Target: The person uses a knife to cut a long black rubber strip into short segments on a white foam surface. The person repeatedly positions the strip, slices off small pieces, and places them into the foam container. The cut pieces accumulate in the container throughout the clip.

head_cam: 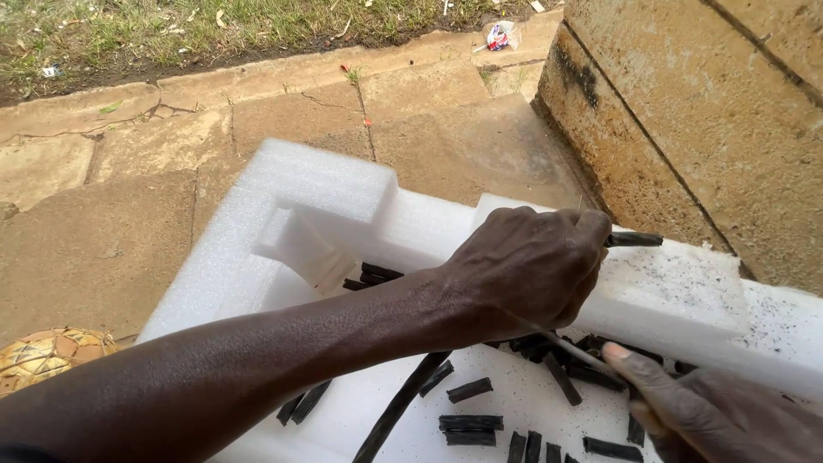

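My left hand (527, 270) is closed around a long black strip (396, 410). One end of the strip pokes out past my knuckles and the rest trails down toward me. Below it, at the lower right, my right hand (716, 411) pinches a thin pale blade-like tool (576, 350) whose tip reaches under my left hand. Both hands work over a white foam packing block (309, 184). Several short black cut pieces (470, 423) lie scattered in its recess.
The foam block rests on cracked stone paving (111, 240). A rough concrete wall (711, 111) rises at the right. Grass and a scrap of litter (500, 34) lie at the top. A woven yellow-brown round object (47, 353) sits at the lower left.
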